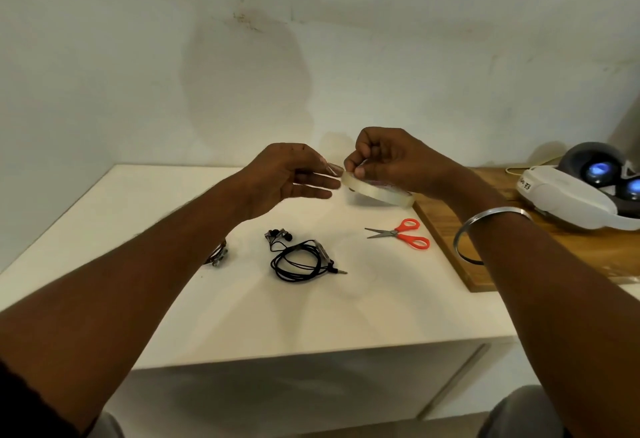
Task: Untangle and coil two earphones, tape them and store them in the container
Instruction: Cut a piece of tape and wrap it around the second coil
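The white table (104,229) fills the middle of your view, with a wooden board (446,250) lying on its right side and a white headset (568,195) resting at the far right of that board.

Both your forearms reach in from the near edge and meet above the table's far half. Your right hand (388,160), a metal bangle (485,229) on its wrist, is curled over the tape roll (381,191), thumb and fingertips clamping its left rim. The roll is held in the air and tilted, with its lower edge to the right. Your left hand (291,178) faces it, thumb and forefinger pinching the tape end (333,169), the other fingers straight and pointing right at the roll.

Below your hands, the black earphones (301,259) lie coiled on the table, buds at the far left, jack pointing right. The scissors (398,233) lie to the right of them with blades pointing left and orange handles right. A second earphone (218,255) peeks out beside your left forearm, mostly hidden.
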